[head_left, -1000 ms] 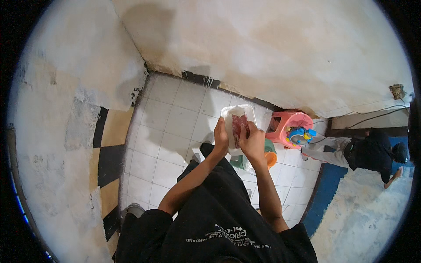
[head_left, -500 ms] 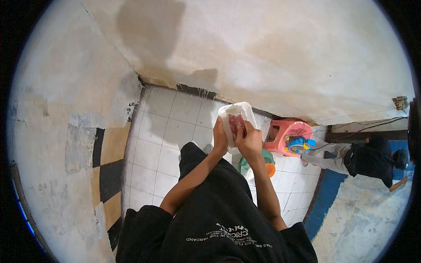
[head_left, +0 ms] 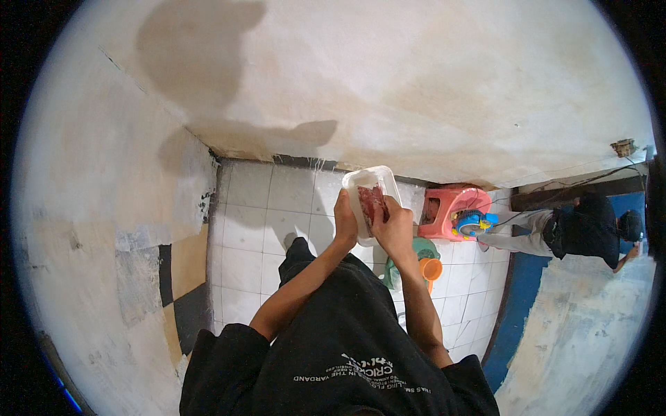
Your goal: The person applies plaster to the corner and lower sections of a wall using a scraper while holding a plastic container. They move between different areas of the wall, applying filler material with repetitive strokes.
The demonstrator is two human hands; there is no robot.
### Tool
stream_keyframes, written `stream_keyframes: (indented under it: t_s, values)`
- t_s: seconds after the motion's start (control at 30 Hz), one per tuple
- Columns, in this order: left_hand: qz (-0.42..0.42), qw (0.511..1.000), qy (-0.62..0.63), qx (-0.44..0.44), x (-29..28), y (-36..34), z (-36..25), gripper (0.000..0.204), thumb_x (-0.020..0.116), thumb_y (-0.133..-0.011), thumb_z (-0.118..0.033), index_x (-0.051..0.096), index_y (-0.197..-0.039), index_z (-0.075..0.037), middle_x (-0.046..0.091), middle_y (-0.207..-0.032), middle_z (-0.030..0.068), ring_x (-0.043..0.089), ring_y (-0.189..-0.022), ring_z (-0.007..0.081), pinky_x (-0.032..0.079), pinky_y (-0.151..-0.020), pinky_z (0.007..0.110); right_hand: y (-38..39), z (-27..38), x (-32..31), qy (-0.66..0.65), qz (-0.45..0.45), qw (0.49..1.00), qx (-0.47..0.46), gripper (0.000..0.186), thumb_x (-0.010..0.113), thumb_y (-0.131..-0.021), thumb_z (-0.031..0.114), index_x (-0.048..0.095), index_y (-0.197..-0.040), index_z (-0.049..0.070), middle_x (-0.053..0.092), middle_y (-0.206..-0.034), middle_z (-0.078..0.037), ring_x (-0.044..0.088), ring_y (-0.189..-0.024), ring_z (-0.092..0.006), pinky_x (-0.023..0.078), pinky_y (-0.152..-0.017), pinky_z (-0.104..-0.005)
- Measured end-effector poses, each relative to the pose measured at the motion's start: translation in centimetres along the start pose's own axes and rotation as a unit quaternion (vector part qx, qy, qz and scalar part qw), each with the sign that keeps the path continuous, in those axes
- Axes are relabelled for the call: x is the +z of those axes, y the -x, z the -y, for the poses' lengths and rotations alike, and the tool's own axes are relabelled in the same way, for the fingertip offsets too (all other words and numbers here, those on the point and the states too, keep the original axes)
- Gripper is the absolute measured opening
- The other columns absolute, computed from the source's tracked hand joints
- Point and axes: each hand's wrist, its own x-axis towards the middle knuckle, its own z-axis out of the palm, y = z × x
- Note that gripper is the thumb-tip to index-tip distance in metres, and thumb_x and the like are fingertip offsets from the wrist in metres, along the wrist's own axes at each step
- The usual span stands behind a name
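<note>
I hold a white rectangular plastic tub [head_left: 386, 172] in front of my body, above the tiled floor. My left hand [head_left: 345, 220] is closed round its left side. Pale material coats the inside of the tub. My right hand [head_left: 395, 227] is closed on a flat dark-red piece [head_left: 371, 200] smeared with white, which lies partly inside the tub. Its exact kind is hard to make out, and its lower end is hidden by the fingers.
Before me rises a patchy pale wall [head_left: 416, 83], with another wall [head_left: 83, 201] at left. A pink plastic chair [head_left: 451, 208] holds a blue fan-like object [head_left: 475, 223]. Near my right forearm are an orange cup [head_left: 430, 268] and green container [head_left: 424, 248]. Another person [head_left: 583, 225] works at the right wall.
My view has shifted slightly. Both hands keep their grip, and the dark-red piece has tilted a little in the tub. The other person's arm has moved up along the right wall.
</note>
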Motion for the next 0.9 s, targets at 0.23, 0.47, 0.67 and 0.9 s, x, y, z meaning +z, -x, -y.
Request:
stream_keyframes:
  t_s: [0.23,0.47,0.67,0.9]
  values:
    - [-0.027,0.998,0.004,0.055,-2.0,-1.7,-2.8,0.042,0.029,-0.102,-0.030,0.050,-0.120,0.001,0.056,-0.112,0.0120,0.051,-0.106,0.0189,0.040,-0.094,0.032,-2.4,2.9,0.7,0.060,-0.052,0.996,0.033,0.017,0.060,-0.086,0.016,0.060,-0.082,0.000,0.057,-0.059,-0.024,0.059,-0.054,-0.0418,0.046,-0.047,-0.0462]
    - [0.018,0.998,-0.038,0.049,-3.6,-0.9,-5.0,0.045,0.028,-0.103,-0.032,0.050,-0.120,0.002,0.055,-0.115,0.0113,0.052,-0.107,0.0179,0.039,-0.096,0.030,-2.0,5.3,4.3,0.070,-0.054,0.995,0.046,0.019,0.060,-0.088,0.019,0.060,-0.082,0.001,0.057,-0.058,-0.024,0.059,-0.053,-0.0422,0.046,-0.047,-0.0471]
    - [0.009,0.998,-0.041,0.048,-5.9,-1.7,-4.9,0.046,0.028,-0.103,-0.034,0.050,-0.120,0.003,0.055,-0.115,0.0112,0.051,-0.107,0.0171,0.039,-0.096,0.030,-1.7,5.7,4.0,0.114,-0.056,0.990,0.054,0.015,0.058,-0.089,0.018,0.060,-0.086,0.003,0.057,-0.058,-0.023,0.059,-0.052,-0.0397,0.046,-0.045,-0.0465]
    - [0.037,0.999,-0.006,0.018,-7.8,-3.1,-3.6,0.050,0.029,-0.103,-0.036,0.049,-0.122,0.006,0.055,-0.119,0.0127,0.050,-0.110,0.0187,0.036,-0.098,0.030,-0.8,7.1,5.1,0.079,-0.019,0.997,0.016,0.011,0.057,-0.088,0.015,0.059,-0.091,0.004,0.059,-0.059,-0.021,0.060,-0.051,-0.0382,0.047,-0.046,-0.0456]
